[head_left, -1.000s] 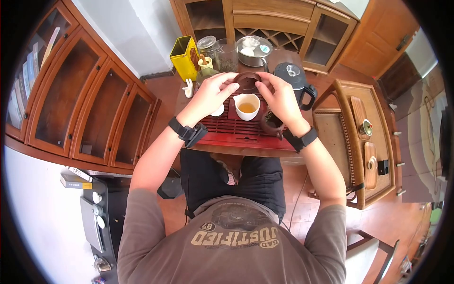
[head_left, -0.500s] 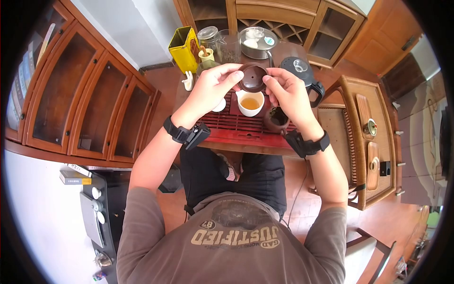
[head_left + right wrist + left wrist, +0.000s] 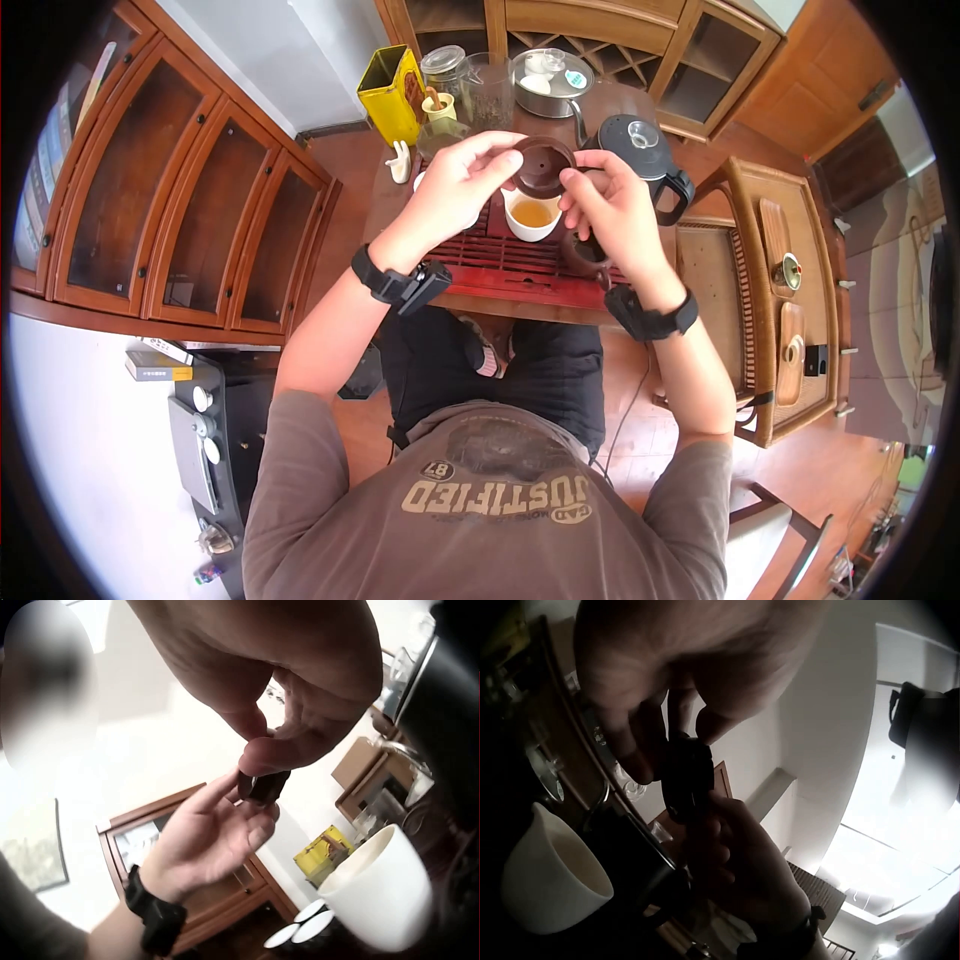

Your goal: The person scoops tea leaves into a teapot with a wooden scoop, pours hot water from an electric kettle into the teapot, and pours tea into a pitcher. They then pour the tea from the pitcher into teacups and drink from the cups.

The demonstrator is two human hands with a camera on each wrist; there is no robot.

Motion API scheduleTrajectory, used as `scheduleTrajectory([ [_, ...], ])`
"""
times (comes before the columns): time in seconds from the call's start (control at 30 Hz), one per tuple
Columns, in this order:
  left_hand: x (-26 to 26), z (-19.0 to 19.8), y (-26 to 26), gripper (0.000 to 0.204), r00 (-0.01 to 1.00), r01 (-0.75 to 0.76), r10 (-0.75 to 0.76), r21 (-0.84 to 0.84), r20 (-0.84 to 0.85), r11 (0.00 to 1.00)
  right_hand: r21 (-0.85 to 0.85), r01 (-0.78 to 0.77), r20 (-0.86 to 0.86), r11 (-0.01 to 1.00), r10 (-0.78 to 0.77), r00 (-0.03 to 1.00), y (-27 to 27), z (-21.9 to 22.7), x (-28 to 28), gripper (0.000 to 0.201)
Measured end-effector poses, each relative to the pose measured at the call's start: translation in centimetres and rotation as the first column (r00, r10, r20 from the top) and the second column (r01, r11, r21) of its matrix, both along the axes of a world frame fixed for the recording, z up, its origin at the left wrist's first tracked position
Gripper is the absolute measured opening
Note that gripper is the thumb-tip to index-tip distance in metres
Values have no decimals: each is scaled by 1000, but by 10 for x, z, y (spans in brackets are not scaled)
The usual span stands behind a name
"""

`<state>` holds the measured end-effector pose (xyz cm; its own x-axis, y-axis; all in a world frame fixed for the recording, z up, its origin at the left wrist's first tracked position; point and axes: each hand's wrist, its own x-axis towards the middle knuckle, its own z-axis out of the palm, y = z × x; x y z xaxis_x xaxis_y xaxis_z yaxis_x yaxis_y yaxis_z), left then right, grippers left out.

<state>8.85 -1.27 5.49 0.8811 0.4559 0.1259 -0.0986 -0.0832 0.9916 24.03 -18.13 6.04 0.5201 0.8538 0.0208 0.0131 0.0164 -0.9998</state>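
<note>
A round dark brown teapot lid (image 3: 545, 167), with a small hole in its middle, is held up above the tea tray (image 3: 480, 285). Its inner side faces the head camera. My left hand (image 3: 462, 182) pinches the left edge between thumb and fingers, while my right hand (image 3: 617, 208) pinches the right edge. Both wrist views show the lid (image 3: 688, 780) edge-on and dark. Just below it stands a white pitcher (image 3: 532, 229) of amber tea. The lidless brown teapot (image 3: 580, 254) sits to its right, partly behind my right hand.
A black kettle (image 3: 634, 150) stands right of the hands. At the back are a yellow tin (image 3: 391, 100), glass jars and a steel pot (image 3: 551, 97) with white cups. A white rabbit-like figurine (image 3: 399, 162) is at left, and a rattan stand (image 3: 745, 300) at right.
The lid has tilted so its inner face shows more fully to the head camera. Both hands have shifted slightly right with it, keeping their hold.
</note>
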Motion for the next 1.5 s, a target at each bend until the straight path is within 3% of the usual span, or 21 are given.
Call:
scheduleTrajectory([
  [0.07,-3,0,-10,31,995,-29,24,52,99,998,117,74,316,990,-108,943,-3,-11,-8,30],
  [0.13,-8,2,-14,31,993,-28,23,40,120,999,197,74,480,978,-162,862,-6,-13,-14,32],
  [0.2,-11,8,-19,32,974,-158,78,391,211,907,205,70,539,976,-172,824,-11,-11,-17,33],
  [0.3,-16,10,-21,33,965,-180,58,490,254,853,269,77,652,960,-240,719,-14,-12,-18,35],
  [0.53,-16,6,-23,33,966,-202,65,574,251,793,312,77,676,947,-278,683,-17,-14,-19,33],
  [0.6,-11,0,-22,33,970,-205,92,552,226,808,146,74,459,987,-133,878,-19,-13,-16,33],
  [0.77,-3,-13,-25,32,962,-250,142,539,234,805,123,-72,231,990,42,972,-21,-29,-2,41],
  [0.87,-7,-13,-28,33,954,-278,136,626,266,728,120,-150,130,981,134,982,-32,-14,-2,43],
  [0.93,-10,-7,-29,34,922,-339,63,718,382,608,113,-121,305,986,81,949,-38,-6,-2,37],
  [0.97,-11,-7,-27,34,912,-349,26,743,409,571,120,-78,254,990,46,966,-40,1,-8,33],
  [1.2,-24,12,-36,28,859,-384,-62,719,508,579,270,-79,416,960,-42,908,-51,21,-24,34],
  [1.27,-28,18,-39,28,849,-390,-93,735,520,555,303,-119,572,946,-81,816,-55,32,-27,38],
  [1.4,-32,30,-50,36,821,-413,-88,692,565,592,351,-124,621,928,-132,773,-59,37,-32,42],
  [1.47,-37,32,-52,36,816,-432,-104,720,568,543,380,-141,702,914,-186,687,-60,40,-36,46],
  [1.5,-38,35,-55,36,817,-430,-104,720,567,544,406,-126,685,905,-210,697,-59,38,-37,49],
])
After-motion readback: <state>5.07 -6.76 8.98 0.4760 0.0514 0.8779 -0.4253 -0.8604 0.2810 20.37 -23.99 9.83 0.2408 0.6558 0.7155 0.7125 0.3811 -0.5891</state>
